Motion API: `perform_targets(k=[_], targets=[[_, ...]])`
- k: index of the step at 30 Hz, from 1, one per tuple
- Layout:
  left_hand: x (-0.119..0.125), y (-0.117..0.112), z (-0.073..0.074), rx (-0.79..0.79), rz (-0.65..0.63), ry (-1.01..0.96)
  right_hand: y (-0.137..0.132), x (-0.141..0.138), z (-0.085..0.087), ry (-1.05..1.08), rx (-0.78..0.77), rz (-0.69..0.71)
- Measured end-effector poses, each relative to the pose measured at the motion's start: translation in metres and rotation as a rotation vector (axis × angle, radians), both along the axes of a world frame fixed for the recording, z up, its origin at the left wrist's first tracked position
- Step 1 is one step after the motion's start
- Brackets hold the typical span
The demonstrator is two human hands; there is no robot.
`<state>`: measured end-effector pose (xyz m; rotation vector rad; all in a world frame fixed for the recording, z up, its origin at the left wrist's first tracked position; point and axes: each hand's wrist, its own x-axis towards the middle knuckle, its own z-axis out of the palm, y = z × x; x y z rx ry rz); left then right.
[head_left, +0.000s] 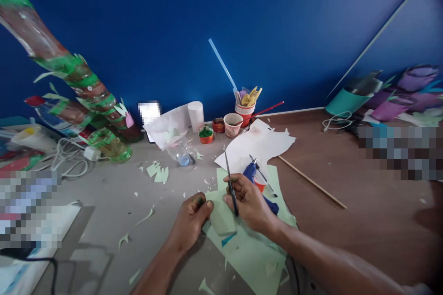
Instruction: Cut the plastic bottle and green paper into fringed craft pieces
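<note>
My left hand (194,218) pinches the left edge of a small folded piece of pale green paper (221,217). Scissors (232,193) with dark handles are gripped in my right hand (249,203), their blades pointing up and away; I cannot tell whether the blades are parted. Beneath both hands lies a larger pale green sheet (263,253). Just beyond my right wrist, a blue glue gun (249,171) rests on the sheet, partly hidden by the hand. A thin dark-tipped tool (266,179) lies beside it.
Paper scraps (158,173) litter the left side. Behind stand a cup of green paint (206,134), a patterned paper cup (233,124) and a white roll (196,116). A wooden stick (311,181) lies right. Painted bottles (86,80) lean at left, near white cables (71,156).
</note>
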<state>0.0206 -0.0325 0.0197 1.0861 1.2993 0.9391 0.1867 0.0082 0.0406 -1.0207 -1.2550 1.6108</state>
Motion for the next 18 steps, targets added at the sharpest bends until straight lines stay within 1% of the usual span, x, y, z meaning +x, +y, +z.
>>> perform_targets(k=[3,6,11,14,18], targets=[[0.0005,-0.0003,0.0021,0.026,-0.007,0.004,-0.0006,-0.0002,-0.002,-0.015,0.006,0.004],[0.0015,-0.0007,0.0061,0.02,0.027,-0.014,-0.0022,-0.0007,-0.0019,-0.035,0.011,0.008],[0.0014,-0.0003,0.0079,0.083,0.047,0.063,-0.0035,-0.0009,0.0014,-0.017,-0.03,0.031],[0.0021,0.0,0.0056,0.075,0.06,0.016,-0.0032,-0.0002,0.0019,-0.003,-0.043,0.036],[0.004,-0.0013,0.0042,0.0,0.082,-0.116,-0.0029,0.0005,0.0017,0.018,-0.025,0.024]])
